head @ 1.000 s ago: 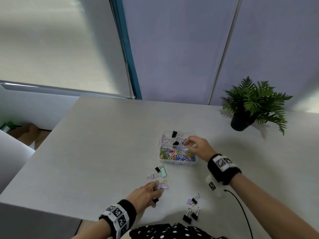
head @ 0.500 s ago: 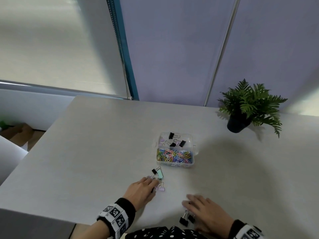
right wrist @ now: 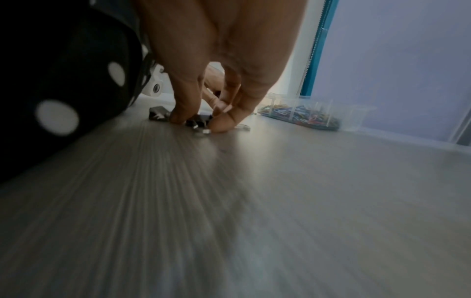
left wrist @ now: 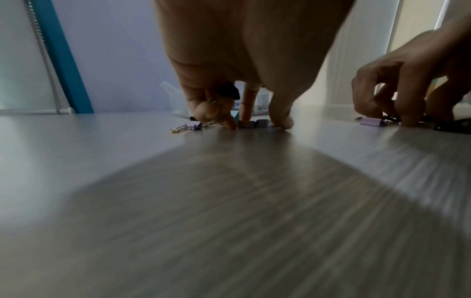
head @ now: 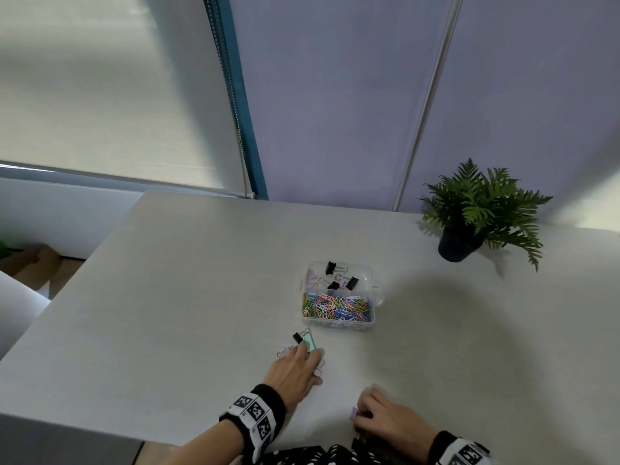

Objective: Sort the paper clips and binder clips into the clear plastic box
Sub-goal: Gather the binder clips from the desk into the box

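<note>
The clear plastic box (head: 375,290) holds black and purple binder clips in its far compartment and coloured paper clips (head: 337,307) in the near one. My left hand (head: 312,362) is fingers-down among loose clips: a mint binder clip (head: 310,344), a black one (head: 296,337) and a purple one (head: 284,351). In the left wrist view its curled fingers (left wrist: 211,108) hold a black binder clip (left wrist: 229,92), while its thumb and one finger touch a purple clip (left wrist: 246,124). By the front edge my right hand (right wrist: 201,121) pinches a black binder clip (right wrist: 197,122) lying on the table.
A purple binder clip (head: 353,413) lies just left of my right hand, with another black clip (head: 356,443) at the table's front edge. A potted fern (head: 469,213) stands at the back right. The grey table (head: 188,297) ends close to my body.
My right hand left the box and came down to the clips at the front edge, where its fingers curled in. My left hand slid a little forward toward the mint clip.
</note>
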Demonstrator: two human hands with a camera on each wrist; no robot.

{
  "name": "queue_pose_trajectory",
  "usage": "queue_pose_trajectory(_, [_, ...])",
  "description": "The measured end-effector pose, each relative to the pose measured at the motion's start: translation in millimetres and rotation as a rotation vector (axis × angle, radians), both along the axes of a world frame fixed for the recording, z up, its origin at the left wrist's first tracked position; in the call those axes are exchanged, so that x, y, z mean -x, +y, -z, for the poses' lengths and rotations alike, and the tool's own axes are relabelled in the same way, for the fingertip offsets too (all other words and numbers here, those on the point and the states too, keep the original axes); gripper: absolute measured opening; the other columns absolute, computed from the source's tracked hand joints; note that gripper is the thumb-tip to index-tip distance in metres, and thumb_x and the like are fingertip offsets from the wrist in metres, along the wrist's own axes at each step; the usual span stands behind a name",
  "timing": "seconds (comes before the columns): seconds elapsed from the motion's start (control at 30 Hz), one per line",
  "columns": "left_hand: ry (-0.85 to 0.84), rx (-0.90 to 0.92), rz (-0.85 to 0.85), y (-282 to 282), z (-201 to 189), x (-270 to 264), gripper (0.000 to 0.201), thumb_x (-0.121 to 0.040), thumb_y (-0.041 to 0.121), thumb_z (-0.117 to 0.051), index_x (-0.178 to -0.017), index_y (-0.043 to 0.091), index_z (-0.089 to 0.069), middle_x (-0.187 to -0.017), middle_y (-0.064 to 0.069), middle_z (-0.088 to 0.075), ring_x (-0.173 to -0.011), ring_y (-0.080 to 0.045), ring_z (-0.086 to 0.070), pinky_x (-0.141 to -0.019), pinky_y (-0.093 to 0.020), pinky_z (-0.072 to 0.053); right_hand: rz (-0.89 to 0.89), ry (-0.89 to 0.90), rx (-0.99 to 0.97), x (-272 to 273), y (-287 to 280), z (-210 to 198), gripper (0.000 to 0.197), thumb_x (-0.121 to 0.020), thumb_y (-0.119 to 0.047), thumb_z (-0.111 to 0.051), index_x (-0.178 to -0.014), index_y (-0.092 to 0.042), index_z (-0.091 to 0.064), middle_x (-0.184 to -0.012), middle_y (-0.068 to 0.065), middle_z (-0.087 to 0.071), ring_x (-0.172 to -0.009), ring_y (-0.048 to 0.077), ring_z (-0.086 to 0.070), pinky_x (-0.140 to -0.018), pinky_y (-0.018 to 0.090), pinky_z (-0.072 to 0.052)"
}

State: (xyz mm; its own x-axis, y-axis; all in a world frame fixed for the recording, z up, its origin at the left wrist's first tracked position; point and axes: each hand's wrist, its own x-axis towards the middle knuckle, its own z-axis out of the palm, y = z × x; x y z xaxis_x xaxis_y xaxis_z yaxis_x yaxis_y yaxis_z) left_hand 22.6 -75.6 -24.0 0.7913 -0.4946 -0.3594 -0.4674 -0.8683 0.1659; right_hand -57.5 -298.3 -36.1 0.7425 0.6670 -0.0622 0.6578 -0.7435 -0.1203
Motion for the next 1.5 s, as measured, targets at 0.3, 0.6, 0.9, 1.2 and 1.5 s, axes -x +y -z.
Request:
queue_pose_trajectory(0.3, [-0.095, -0.007, -0.038, -7, 3, 1, 0.037, -0.094, 0.031, -0.024, -0.122, 0.012, -0.038, -0.113, -0.01, -0.051, -0.096, -0.028, -0.055, -0.075, -0.038, -0.048, 0.219, 0.376, -0.217, -17, -12, 0, 0.025, -0.068, -0.013, -0.041, -0.092, -0.021, -0.04, -0.107, 0.006, -0.05, -0.097, 0.012, -0.027, -0.077, 0.03, -0.036])
queue_pose_trajectory(0.6, [0.088, 0.189, -0.199, 1, 1, -15, 0.026, -0.089, 0.03, -0.03, -0.096, 0.012, -0.047, -0.102, -0.013, -0.057, -0.09, -0.032, -0.059, -0.077, -0.036, -0.046, 0.402, 0.503, -0.392, -40, -16, -1, 0.032, -0.057, -0.034, -0.036, -0.078, -0.017, -0.054, -0.081, -0.009, -0.042, -0.074, -0.003, -0.034, -0.068, 0.013, -0.031])
queue_pose_trajectory(0.9, [1.109, 1.183, -0.972, 38, -15, -36, 0.026, -0.092, 0.013, -0.036, -0.069, 0.012, -0.047, -0.053, 0.006, -0.031, -0.035, -0.002, -0.022, -0.028, -0.012, -0.019, 0.982, 1.332, -1.708, -64, -46, -15, 0.045, -0.036, -0.008, -0.085, -0.072, 0.0, -0.061, -0.067, 0.015, -0.061, -0.058, 0.02, -0.059, -0.048, 0.023, -0.05])
queue_pose_trajectory(1.2, [1.359, 1.425, -1.027, 14, -10, -53, 0.015, -0.077, 0.009, -0.03, -0.066, 0.012, -0.041, -0.048, 0.005, -0.037, -0.034, -0.005, -0.03, -0.032, -0.015, -0.025, 1.12, 1.709, -1.688, -72, -11, -29, 0.034, -0.084, -0.027, -0.046, -0.061, -0.002, -0.046, -0.06, 0.016, -0.051, -0.043, 0.02, -0.049, -0.035, 0.024, -0.045])
queue_pose_trajectory(1.5, [0.707, 1.063, -0.934, -50, -60, -149, 0.03, -0.094, 0.007, -0.039, -0.065, 0.009, -0.045, -0.058, -0.005, -0.044, -0.032, -0.007, -0.042, -0.042, -0.021, -0.041, 0.657, 1.471, -1.762, -173, 0, -82, 0.043, -0.045, -0.003, -0.088, -0.067, -0.008, -0.051, -0.071, 0.006, -0.051, -0.054, 0.008, -0.051, -0.048, 0.012, -0.048])
